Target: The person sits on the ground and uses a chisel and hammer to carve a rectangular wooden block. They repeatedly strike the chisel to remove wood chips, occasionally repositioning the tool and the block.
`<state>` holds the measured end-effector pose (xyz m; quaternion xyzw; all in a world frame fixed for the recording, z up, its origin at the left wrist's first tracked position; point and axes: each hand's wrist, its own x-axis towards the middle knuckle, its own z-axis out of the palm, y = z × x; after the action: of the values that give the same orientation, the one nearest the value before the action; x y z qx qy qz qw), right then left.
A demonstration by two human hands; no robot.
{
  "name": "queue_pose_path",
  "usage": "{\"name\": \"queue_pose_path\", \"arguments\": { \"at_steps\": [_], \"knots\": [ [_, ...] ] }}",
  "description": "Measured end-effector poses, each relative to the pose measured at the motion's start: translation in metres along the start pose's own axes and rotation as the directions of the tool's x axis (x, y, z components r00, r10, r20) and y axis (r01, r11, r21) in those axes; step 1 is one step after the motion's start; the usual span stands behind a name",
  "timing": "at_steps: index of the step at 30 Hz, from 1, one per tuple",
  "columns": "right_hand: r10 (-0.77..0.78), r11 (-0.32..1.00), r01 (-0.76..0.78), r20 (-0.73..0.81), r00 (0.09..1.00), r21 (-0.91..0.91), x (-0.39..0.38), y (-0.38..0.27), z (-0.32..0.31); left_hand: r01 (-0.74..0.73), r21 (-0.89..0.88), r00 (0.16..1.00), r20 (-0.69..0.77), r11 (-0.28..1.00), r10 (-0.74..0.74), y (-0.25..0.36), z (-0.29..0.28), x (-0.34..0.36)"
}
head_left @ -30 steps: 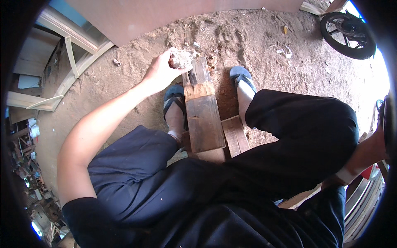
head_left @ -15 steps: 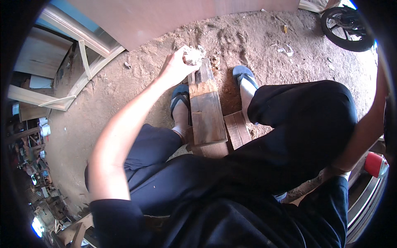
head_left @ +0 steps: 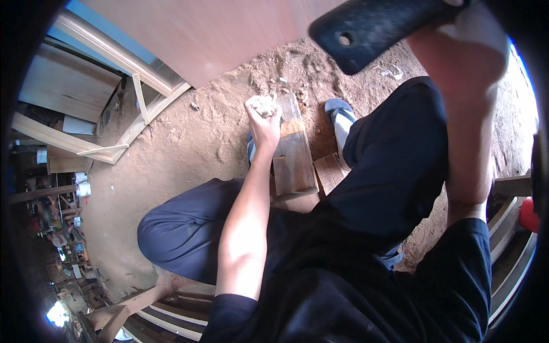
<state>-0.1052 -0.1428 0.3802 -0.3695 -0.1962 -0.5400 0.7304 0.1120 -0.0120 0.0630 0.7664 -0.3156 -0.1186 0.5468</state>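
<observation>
My left hand (head_left: pixel 264 128) grips a pale, lumpy, whitish object (head_left: pixel 265 105) over the far end of a weathered wooden board (head_left: pixel 291 163), which lies between my sandalled feet (head_left: pixel 338 111). I cannot make out what the lump is. At the upper right, close to the camera, my right hand (head_left: pixel 457 48) is raised, closed on a dark cleaver-like blade (head_left: pixel 383 31) with a hole near its end; its handle is mostly hidden by the hand and the picture's rim.
A pinkish plywood panel (head_left: pixel 229 26) stands beyond the dirt ground (head_left: pixel 189 148). Pale wooden frames (head_left: pixel 94 148) lean at the upper left, with cluttered timber (head_left: pixel 63 223) farther down. Wooden slats (head_left: pixel 177 320) are under me; a red object (head_left: pixel 528 214) sits at the right rim.
My right arm has swung up from the right rim, bringing the dark blade into view high at the right. My left hand with the lump appears slightly lower and more upright.
</observation>
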Motion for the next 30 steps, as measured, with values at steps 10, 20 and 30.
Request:
{"name": "queue_pose_path", "arguments": {
  "at_steps": [10, 20, 30],
  "knots": [
    [-0.111, 0.993, 0.101, -0.215, 0.970, -0.056, 0.000, -0.009, 0.006, 0.099, -0.139, 0.978, -0.168, 0.985, -0.122, -0.019, 0.022, 0.003],
    [-0.075, 0.977, 0.019, -0.257, 0.964, -0.214, 0.002, 0.001, 0.019, -0.007, 0.100, 0.990, -0.138, 0.995, 0.021, -0.015, 0.050, -0.011],
    [0.001, 0.988, -0.045, -0.278, 0.961, -0.150, 0.003, 0.017, 0.019, 0.012, -0.034, 0.996, -0.089, 0.999, -0.015, 0.018, 0.040, -0.033]
  ]
}}
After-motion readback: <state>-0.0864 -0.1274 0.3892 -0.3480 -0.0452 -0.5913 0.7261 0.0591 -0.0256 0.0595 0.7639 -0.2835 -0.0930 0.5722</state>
